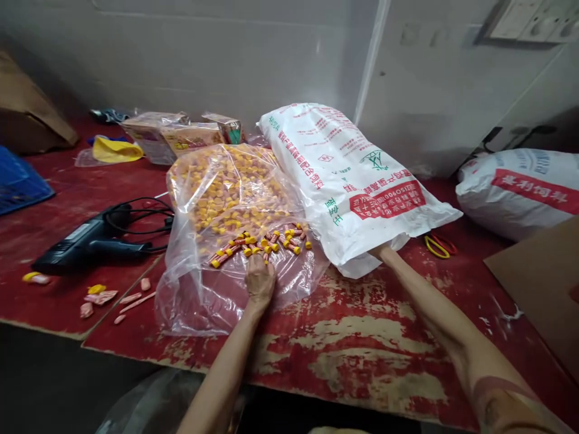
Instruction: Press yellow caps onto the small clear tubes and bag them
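Note:
My left hand (260, 283) is at the mouth of a clear plastic bag (194, 301), its fingers curled against small pink pieces with yellow ends (253, 241). Whether any piece is inside the fingers is hidden. The bag is full of the same pieces, and several have spilled forward near its opening. A white woven sack (325, 163) with red and green print leans beside the bag on the right. My right forearm (420, 289) reaches into the sack's front opening, so the right hand itself is hidden inside.
Left of the bag lie a black heat gun (85, 238) with its cord and several loose pink scraps (131, 298). Packaged boxes (190, 138) stand behind. At right are yellow-handled scissors (436, 246), another printed sack (520, 187) and cardboard (538, 271). A blue crate (20, 181) is far left.

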Motion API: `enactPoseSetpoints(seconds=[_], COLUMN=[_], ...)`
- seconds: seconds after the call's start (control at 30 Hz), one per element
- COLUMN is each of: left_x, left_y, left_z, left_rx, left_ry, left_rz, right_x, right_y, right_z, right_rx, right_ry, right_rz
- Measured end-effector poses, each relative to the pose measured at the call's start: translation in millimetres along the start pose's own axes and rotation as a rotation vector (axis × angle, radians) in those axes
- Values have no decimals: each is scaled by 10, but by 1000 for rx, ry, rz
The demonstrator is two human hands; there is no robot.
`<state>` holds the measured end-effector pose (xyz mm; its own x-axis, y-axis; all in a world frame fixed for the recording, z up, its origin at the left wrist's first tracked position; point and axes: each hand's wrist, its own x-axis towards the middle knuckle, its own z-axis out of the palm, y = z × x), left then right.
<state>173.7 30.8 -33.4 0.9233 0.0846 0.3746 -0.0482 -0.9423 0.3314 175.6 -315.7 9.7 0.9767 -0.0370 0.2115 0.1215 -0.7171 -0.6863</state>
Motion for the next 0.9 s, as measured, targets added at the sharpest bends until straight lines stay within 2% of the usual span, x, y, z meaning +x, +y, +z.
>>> enactPoseSetpoints(seconds=[0.13, 0.23, 0.37, 0.47, 0.57, 0.67, 0.77, 0.9], left_x=[0, -5, -93, -285, -624, -1022, -1334, -1519], left_y=[-14, -57, -89, -2, 213, 492, 699, 754], left_z=[-89, -145, -236, -340, -457, -538, -566, -578], left_rx=[39, 28, -151, -394, -916, -1332, -1482, -1523], left_ry=[-68, -101, 18, 46, -82, -314, -510, -588], left_rz=[-14, 10, -15, -107, -309, -458, -518, -512], right_x=[-231, -454, -797, -1099, -1415, -1699, -1914, -2061], right_y=[97, 140, 174, 137, -22, -296, -563, -708], right_z=[76, 50, -38, -56, 15, 163, 333, 489], right_rx=[-156, -216, -186, 4, 315, 411, 403, 408], right_ry=[13, 30, 45, 3, -73, -127, -190, -203], right_rz=[38, 109, 197, 192, 184, 189, 120, 77])
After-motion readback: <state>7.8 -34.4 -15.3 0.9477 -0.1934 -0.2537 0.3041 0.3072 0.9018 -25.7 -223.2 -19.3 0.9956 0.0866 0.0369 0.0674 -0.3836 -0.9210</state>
